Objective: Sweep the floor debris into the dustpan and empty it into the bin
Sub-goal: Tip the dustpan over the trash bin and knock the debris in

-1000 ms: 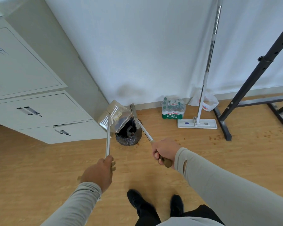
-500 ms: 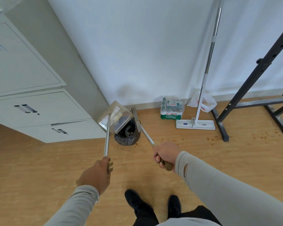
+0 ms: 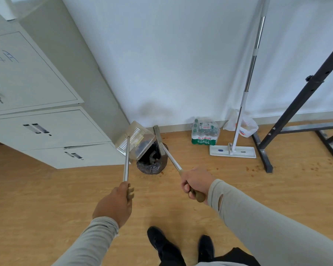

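A: What is the left hand (image 3: 112, 203) doing?

B: It is closed tight around the end of a long metal stick. The stick goes up to the dustpan (image 3: 135, 138) in the middle of the picture.

A: Where is the dustpan?

B: It is tipped over the bin (image 3: 152, 163). The bin is small, with a black bag in it. It stands on the wood floor (image 3: 46, 198), right by the gray cabinet (image 3: 52, 120) on the left side.

A: And the right hand (image 3: 195, 181)?

B: It is closed around the brown handle of the broom (image 3: 166, 151). The broom head sits over the bin too, just beside the dustpan.

A: What else is there?

B: Some small brown bits (image 3: 255, 167) lie on the floor at the right. A flat mop (image 3: 232, 150) leans by the white wall (image 3: 171, 54), next to a pack of bottles (image 3: 205, 132). Two black shoes (image 3: 181, 246) show at the bottom.
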